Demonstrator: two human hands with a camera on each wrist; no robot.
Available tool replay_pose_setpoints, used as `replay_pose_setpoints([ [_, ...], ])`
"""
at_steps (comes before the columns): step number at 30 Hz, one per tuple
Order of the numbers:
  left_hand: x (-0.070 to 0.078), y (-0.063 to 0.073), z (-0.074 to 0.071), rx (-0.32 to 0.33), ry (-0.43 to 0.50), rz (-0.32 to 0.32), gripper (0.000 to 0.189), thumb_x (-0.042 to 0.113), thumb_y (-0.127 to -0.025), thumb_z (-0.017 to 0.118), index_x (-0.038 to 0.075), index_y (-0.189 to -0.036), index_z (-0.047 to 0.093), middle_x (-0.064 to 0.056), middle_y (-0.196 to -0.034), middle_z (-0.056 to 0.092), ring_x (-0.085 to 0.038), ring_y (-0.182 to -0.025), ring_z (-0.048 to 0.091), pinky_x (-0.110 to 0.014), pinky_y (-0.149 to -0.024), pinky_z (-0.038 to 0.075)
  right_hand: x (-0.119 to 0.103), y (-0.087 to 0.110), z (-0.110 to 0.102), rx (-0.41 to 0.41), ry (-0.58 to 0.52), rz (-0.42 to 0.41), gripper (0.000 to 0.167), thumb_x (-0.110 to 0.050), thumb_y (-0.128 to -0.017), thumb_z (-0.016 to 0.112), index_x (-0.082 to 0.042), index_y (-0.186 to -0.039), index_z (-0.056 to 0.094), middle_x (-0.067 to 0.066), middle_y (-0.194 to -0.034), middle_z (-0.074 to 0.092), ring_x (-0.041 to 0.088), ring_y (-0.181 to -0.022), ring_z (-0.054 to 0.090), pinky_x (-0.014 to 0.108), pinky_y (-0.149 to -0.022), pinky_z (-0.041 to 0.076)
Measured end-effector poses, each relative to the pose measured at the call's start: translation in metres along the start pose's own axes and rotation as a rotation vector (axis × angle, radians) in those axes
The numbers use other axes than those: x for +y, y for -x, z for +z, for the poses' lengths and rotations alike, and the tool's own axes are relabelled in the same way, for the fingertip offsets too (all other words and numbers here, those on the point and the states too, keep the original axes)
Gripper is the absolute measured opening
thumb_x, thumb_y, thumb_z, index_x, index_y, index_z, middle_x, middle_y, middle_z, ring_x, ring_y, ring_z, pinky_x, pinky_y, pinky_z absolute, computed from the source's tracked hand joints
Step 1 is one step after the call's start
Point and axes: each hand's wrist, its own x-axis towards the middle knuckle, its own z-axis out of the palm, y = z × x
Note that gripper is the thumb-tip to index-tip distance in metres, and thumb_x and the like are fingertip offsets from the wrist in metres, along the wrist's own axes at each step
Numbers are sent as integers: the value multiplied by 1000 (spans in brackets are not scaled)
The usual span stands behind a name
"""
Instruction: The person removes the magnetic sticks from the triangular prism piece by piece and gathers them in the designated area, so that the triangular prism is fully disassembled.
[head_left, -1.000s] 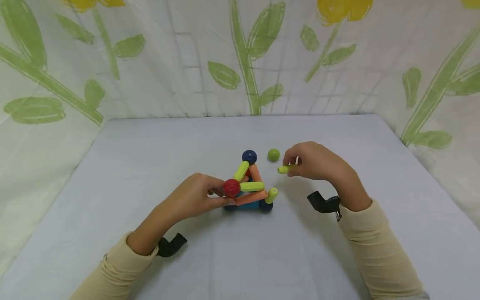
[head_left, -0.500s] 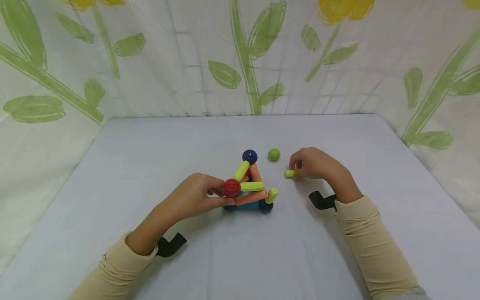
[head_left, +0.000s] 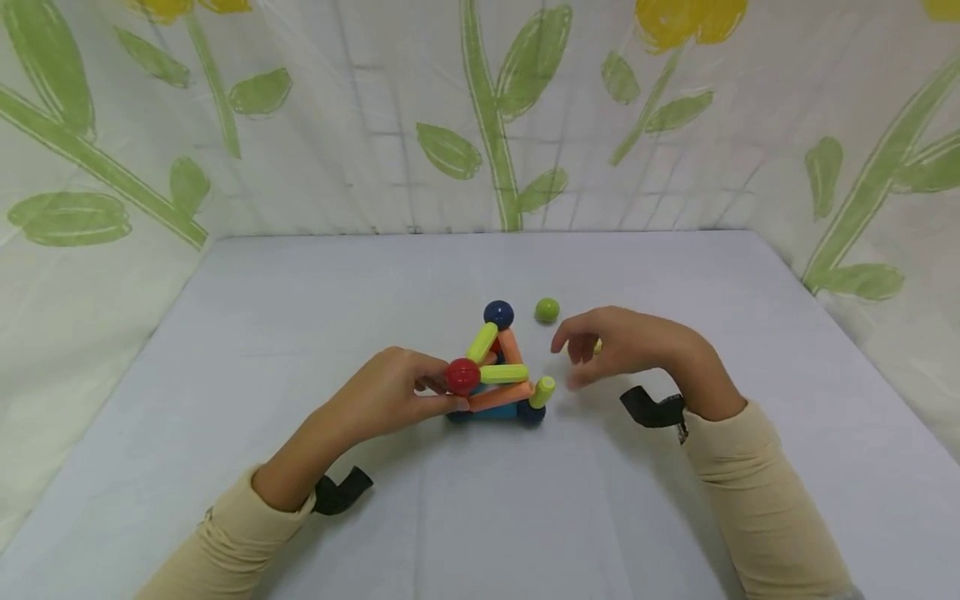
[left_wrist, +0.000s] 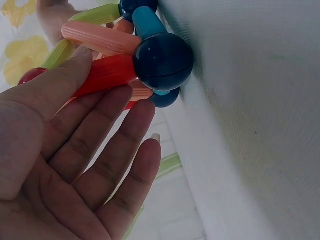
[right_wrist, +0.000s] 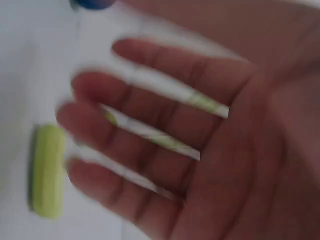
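My left hand [head_left: 393, 392] pinches the frame at its near left corner, thumb on one side of a red stick [left_wrist: 107, 72] and fingers on the other. Right at that pinch, the stick meets a dark blue ball [left_wrist: 164, 61] that rests against the table [head_left: 450, 517]. Just above my fingertips sits a red ball [head_left: 462, 377], and from it a lime stick [head_left: 504, 373] reaches right, over an orange stick [head_left: 501, 397].

The frame stands on the table just right of my grip: glossy balls, ridged sticks, a leaning, roughly triangular shape. Behind my grip it rises to a navy ball [head_left: 498, 314]. At the corner to my grip's right, a short lime stick [head_left: 542, 392] tilts up, its top end bare.

Further right, my right hand [head_left: 626, 337] hovers with its fingers apart, holding nothing. A loose yellow-green stick [right_wrist: 48, 172] lies on the table just off those fingertips, and a green ball [head_left: 547, 310] sits beyond the frame, near that hand.

I judge this as the bracing step, one hand steadying while the other is free to adjust or add pieces. The next move seems to call for a light touch at that bare-ended stick, with my left pinch kept firm so the joints don't pop.
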Motion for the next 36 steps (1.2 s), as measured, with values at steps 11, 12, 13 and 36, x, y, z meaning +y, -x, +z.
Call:
replay_pose_setpoints([
  [11, 1, -1, 1, -6, -14, -9, 18, 25, -86, 82, 14, -99, 78, 10, -88, 73, -5, -82, 68, -34, -78, 57, -20, -10, 21, -100, -46, -163, 7, -12, -88, 72, -17, -92, 70, -9, -87, 65, 12, -80, 60, 32, -72, 53],
  [12, 2, -2, 1, -6, -17, -9, 17, 26, -86, 82, 14, -98, 78, 10, -87, 73, -4, -82, 68, -34, -78, 57, -20, -9, 20, -105, -40, -142, 9, -9, -87, 71, -16, -92, 70, -8, -88, 65, 12, -80, 60, 31, -73, 53],
  [13, 2, -2, 1, -5, -21, -8, 17, 26, -86, 82, 15, -97, 78, 11, -86, 73, -4, -82, 67, -34, -77, 57, -20, -8, 20, -110, -33, -120, 10, -6, -86, 70, -15, -92, 70, -7, -87, 65, 12, -79, 59, 31, -73, 53],
  [36, 3, 0, 0, -11, -21, -17, 19, 25, -87, 81, 13, -101, 78, 9, -90, 74, -5, -83, 68, -33, -77, 57, -14, -11, 23, -128, 155, 50, 11, 0, -81, 76, -11, -79, 73, -6, -72, 61, 10, -65, 50, 27, -63, 46],
])
